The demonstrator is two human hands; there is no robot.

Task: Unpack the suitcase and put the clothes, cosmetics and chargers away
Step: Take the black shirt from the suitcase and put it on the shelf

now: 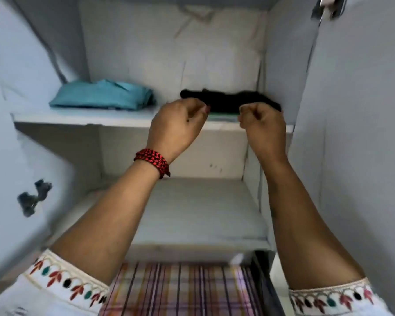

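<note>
A pale grey wardrobe [146, 53] is seen open. Two white shelves, upper [78, 118] and lower [192, 213], are set across the centre; plaid fabric [180, 290] is spread at bottom centre.

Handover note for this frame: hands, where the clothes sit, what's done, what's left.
Left hand: fingers curled at the front edge of the black garment; grip unclear.
Right hand: the same, at the garment's right end.
Black garment lies on the right of the upper shelf, on top of a thin green item.
Folded teal garment is on the same shelf, to the left.
Done: these clothes are shelved.
Left: the suitcase, cosmetics and chargers are out of view, so check them.
</note>
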